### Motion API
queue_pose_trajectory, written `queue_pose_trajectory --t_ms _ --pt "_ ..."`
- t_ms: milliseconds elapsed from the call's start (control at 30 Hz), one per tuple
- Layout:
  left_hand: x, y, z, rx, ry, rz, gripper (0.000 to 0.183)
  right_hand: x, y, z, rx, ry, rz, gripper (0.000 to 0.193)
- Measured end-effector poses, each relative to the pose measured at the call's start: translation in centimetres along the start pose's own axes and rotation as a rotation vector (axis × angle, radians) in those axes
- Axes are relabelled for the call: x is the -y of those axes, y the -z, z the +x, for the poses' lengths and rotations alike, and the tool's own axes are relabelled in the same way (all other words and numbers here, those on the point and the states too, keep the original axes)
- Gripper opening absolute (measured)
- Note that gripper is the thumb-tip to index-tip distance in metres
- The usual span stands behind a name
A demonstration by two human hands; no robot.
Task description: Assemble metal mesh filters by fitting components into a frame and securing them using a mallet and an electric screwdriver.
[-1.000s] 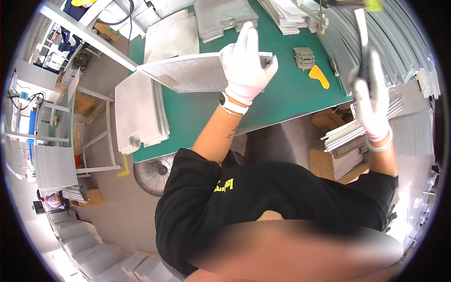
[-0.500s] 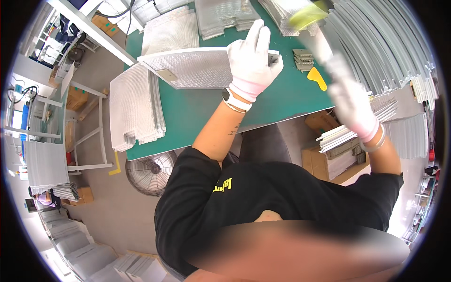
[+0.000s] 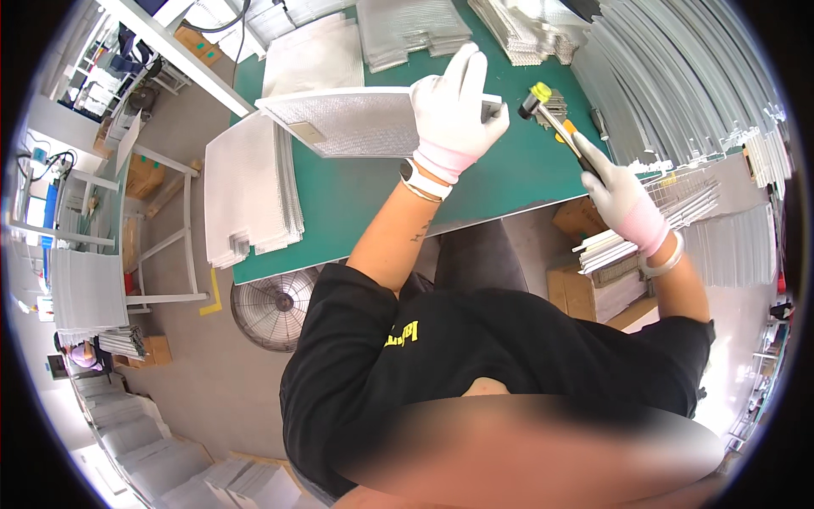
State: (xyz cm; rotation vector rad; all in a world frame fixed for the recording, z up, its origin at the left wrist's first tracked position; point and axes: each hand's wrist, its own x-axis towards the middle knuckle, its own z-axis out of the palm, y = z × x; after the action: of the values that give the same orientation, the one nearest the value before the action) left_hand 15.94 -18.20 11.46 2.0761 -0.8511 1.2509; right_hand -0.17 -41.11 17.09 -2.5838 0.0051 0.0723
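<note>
Both hands wear white gloves with pink cuffs. My left hand (image 3: 454,110) grips the right end of a framed mesh panel (image 3: 356,123), which stands tilted on its edge over the green table. Two of its fingers point up along the panel; the palm side is partly hidden. A small mallet (image 3: 555,120) with one black and one yellow face is held by its dark handle in my right hand (image 3: 621,193), to the right of the panel and apart from it. Beneath the mallet head lie a yellow scraper (image 3: 565,129) and several small metal strips (image 3: 555,103).
Stacks of mesh sheets lie on the green table (image 3: 509,174) at left (image 3: 250,182) and along the back (image 3: 314,55). Long grey frame bars (image 3: 670,85) are piled at right. A floor fan (image 3: 280,310) and a cardboard box (image 3: 577,288) stand below the front edge.
The mallet, raised and blurred before, has come down and nearer to me, its head now beside the metal strips. My left hand and the panel have hardly moved.
</note>
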Motion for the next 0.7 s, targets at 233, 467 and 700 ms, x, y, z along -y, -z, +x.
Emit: queue_pose_trajectory --t_ms 233,467,700 --pt "1.4 10.1 -1.5 -0.188 -0.020 -0.385 0.034 -8.9 -9.0 3.1 -0.141 0.011 0.207 0.051" --pt "4.4 18.4 -1.7 -0.794 0.585 -1.790 0.070 -10.8 -13.4 8.7 -0.248 0.127 -0.030 0.056" --pt "6.5 17.0 -3.0 -0.572 0.479 -1.957 0.079 -4.6 -12.7 9.1 -0.133 0.373 0.766 0.059"
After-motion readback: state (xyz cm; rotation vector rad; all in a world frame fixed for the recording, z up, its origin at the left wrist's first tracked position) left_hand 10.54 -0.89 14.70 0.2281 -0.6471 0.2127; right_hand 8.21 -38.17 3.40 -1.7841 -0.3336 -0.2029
